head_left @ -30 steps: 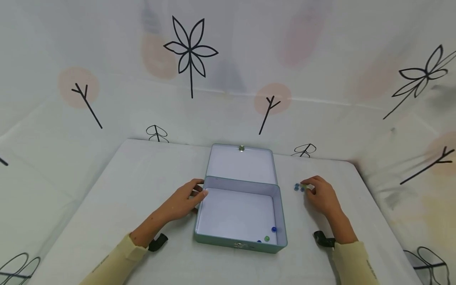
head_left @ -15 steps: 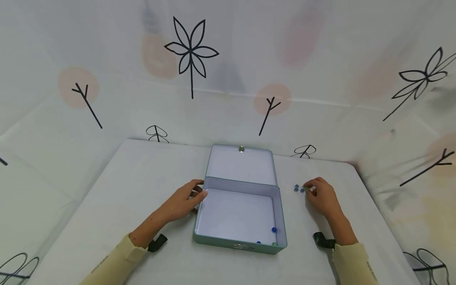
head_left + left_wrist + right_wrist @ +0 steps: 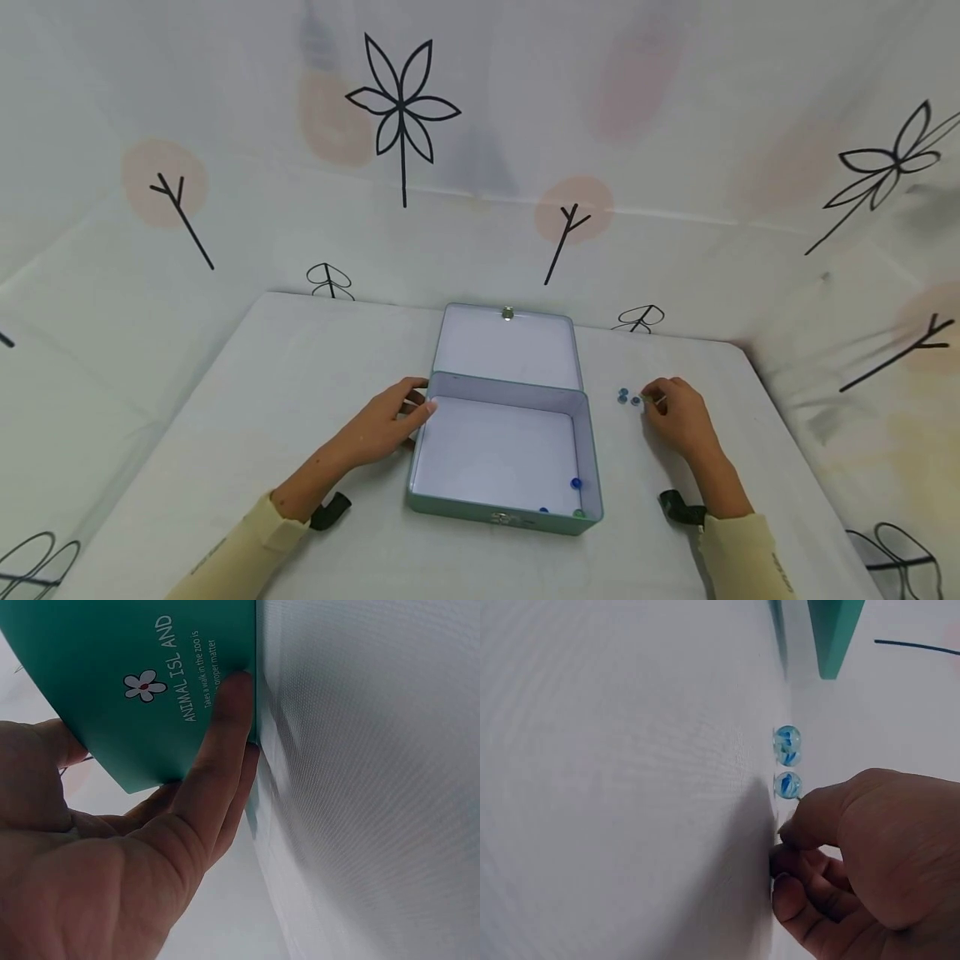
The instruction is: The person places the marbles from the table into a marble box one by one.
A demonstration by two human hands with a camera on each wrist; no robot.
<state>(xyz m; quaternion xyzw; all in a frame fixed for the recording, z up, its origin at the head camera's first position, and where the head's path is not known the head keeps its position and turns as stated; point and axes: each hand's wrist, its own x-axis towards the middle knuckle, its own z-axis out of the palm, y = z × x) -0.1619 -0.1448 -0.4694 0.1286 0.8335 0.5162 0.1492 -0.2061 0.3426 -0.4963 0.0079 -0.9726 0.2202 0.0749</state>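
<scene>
A green tin box [image 3: 495,517] with a white inside stands with its lid [image 3: 510,346] laid back. My left hand [image 3: 386,425] holds its left wall, thumb over the rim; in the left wrist view the fingers [image 3: 214,769] lie along the printed side. Right of the box, my right hand [image 3: 678,417] pinches a small green marble [image 3: 647,398] near the tabletop, mostly hidden by the fingertips. Several clear-and-blue marbles [image 3: 787,785] lie just beside those fingers. Inside the box, a dark blue marble [image 3: 576,483] and a green marble [image 3: 578,514] rest near the right front corner.
Another blue marble [image 3: 543,510] shows at the box's front wall. A white cloth [image 3: 337,342] covers the table, and a white sheet with drawn flowers [image 3: 480,167] hangs behind it. Dark wrist devices [image 3: 681,507] sit under both forearms.
The green marble in the box has rolled right into the front corner. My right hand has drawn slightly back from the blue marbles with the other green marble. The left hand has stayed put.
</scene>
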